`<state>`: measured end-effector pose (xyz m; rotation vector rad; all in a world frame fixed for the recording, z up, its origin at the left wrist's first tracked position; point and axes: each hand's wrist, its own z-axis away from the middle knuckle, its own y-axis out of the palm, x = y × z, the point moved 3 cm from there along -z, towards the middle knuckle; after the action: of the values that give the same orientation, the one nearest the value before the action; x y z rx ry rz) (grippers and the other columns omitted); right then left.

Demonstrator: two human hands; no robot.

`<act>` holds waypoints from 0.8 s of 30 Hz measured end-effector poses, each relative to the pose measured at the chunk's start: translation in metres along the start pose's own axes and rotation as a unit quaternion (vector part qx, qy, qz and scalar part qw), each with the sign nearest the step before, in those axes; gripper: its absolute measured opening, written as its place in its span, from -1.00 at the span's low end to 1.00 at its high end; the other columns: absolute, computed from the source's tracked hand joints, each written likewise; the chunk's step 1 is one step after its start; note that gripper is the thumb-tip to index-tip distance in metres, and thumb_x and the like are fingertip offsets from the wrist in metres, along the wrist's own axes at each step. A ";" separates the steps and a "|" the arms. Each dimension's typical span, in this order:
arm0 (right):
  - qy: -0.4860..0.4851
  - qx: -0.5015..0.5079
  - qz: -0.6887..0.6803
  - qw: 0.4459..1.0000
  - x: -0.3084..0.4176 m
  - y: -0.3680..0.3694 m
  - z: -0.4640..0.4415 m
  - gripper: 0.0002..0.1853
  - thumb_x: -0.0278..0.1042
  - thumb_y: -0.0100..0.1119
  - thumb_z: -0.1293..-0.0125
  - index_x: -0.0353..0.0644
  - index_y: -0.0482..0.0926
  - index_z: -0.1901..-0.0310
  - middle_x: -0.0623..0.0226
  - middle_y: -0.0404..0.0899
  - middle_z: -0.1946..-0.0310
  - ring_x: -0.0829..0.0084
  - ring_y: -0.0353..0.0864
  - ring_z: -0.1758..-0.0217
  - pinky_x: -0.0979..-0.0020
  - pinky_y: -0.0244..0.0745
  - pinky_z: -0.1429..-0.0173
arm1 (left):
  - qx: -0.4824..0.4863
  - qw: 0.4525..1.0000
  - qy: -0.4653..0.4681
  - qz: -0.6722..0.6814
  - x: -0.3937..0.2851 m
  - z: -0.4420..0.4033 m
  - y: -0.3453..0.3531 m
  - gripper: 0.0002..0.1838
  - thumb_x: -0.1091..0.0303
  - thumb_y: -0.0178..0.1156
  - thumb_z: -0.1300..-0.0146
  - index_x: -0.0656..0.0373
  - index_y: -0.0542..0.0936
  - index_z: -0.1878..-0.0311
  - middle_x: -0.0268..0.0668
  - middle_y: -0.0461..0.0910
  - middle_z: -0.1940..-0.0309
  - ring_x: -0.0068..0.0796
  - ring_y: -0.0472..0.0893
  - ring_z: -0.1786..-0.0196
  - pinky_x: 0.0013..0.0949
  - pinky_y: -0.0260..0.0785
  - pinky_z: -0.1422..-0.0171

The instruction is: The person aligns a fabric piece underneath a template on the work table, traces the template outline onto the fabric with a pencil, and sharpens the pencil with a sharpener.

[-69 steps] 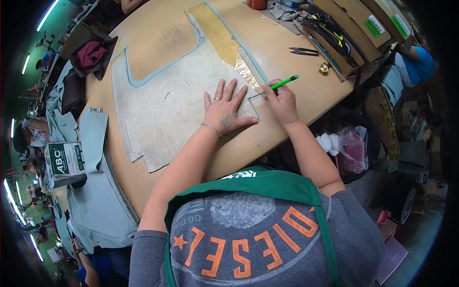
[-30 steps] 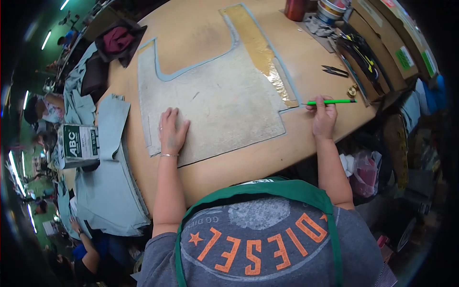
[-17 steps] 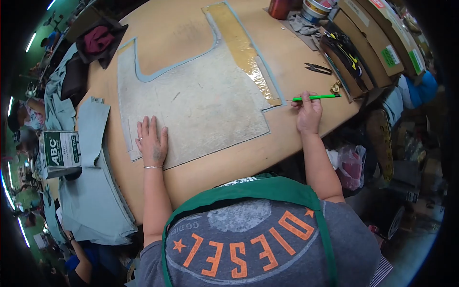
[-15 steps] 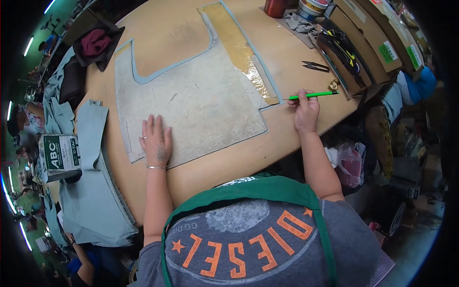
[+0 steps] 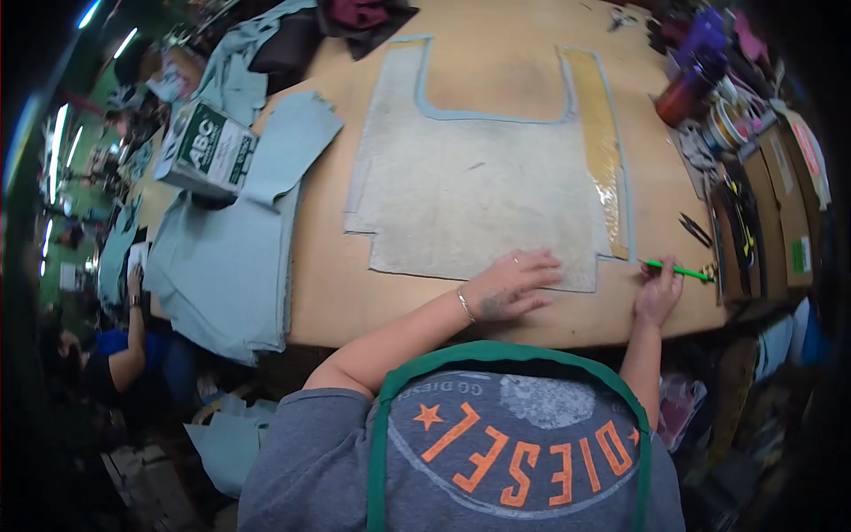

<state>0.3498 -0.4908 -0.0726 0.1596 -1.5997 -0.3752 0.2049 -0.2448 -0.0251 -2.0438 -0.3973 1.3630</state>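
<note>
A large pale pattern board (image 5: 479,177) lies on the wooden table, with light blue material showing along its U-shaped cutout and right edge. Shiny yellow tape (image 5: 598,133) covers its right arm. My left hand (image 5: 517,285), slightly blurred, is over the board's near edge with its fingers spread and nothing in it. My right hand (image 5: 658,294) pinches a green pen (image 5: 677,270) near the board's lower right corner, the pen's tip close to the blue edge.
Stacked blue-grey sheets (image 5: 230,275) lie at the left under a box marked ABC (image 5: 209,149). Black snips (image 5: 696,230), an open box of tools (image 5: 740,230), a red container (image 5: 687,89) and a tub (image 5: 731,124) stand along the right. A co-worker's arm (image 5: 133,341) shows at far left.
The view has turned and shifted left, bringing the sheets further in. My left hand has moved from the board's left part to its near edge at the right. My right hand still holds the pen.
</note>
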 end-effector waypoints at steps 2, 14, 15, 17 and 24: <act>0.045 -0.004 -0.030 0.999 0.006 0.001 -0.003 -0.83 -0.26 -0.08 -0.29 -0.18 0.35 0.31 0.37 0.40 0.50 0.51 0.44 0.44 0.53 0.40 0.34 | -0.118 0.991 -0.060 -0.033 0.013 0.015 -0.030 -0.65 0.32 0.12 -0.10 0.17 0.45 0.03 -0.12 0.32 -0.10 -0.12 0.22 -0.24 -0.18 0.04 -0.29; 0.018 0.135 0.417 0.899 0.012 0.032 -0.019 -0.82 -0.28 0.05 -0.18 -0.23 0.42 0.33 0.39 0.37 0.60 0.52 0.35 0.53 0.51 0.31 0.39 | -0.344 0.833 -0.344 -0.263 0.064 0.152 -0.120 -0.56 0.22 0.18 -0.01 0.17 0.45 0.02 -0.09 0.23 -0.13 -0.03 0.19 -0.20 -0.11 0.10 -0.22; -0.018 0.136 0.463 0.876 0.007 0.035 -0.018 -0.79 -0.27 0.08 -0.16 -0.25 0.42 0.34 0.35 0.39 0.59 0.49 0.37 0.52 0.48 0.31 0.37 | -0.340 0.831 -0.351 -0.266 0.065 0.154 -0.117 -0.56 0.23 0.18 -0.01 0.17 0.45 0.02 -0.09 0.23 -0.14 -0.04 0.20 -0.19 -0.11 0.10 -0.21; -0.091 0.137 0.550 0.819 0.002 0.039 -0.015 -0.74 -0.24 0.14 -0.11 -0.30 0.43 0.36 0.27 0.42 0.56 0.43 0.39 0.50 0.43 0.32 0.35 | -0.320 0.827 -0.365 -0.283 0.066 0.156 -0.111 -0.55 0.21 0.17 -0.01 0.16 0.44 0.00 -0.09 0.22 -0.14 -0.07 0.18 -0.20 -0.09 0.10 -0.20; -0.137 0.109 0.611 0.772 -0.003 0.040 -0.013 -0.71 -0.25 0.17 -0.07 -0.33 0.42 0.34 0.14 0.46 0.49 0.29 0.44 0.43 0.34 0.36 0.26 | -0.322 0.822 -0.420 -0.211 0.072 0.161 -0.126 -0.44 0.14 0.19 0.02 0.11 0.38 -0.08 -0.19 0.21 -0.17 -0.14 0.13 -0.22 -0.03 0.08 -0.19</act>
<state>0.3679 -0.4548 -0.0617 -0.7885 -1.6885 0.8455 0.1013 -0.0546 -0.0348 -1.4928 -1.7867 1.9289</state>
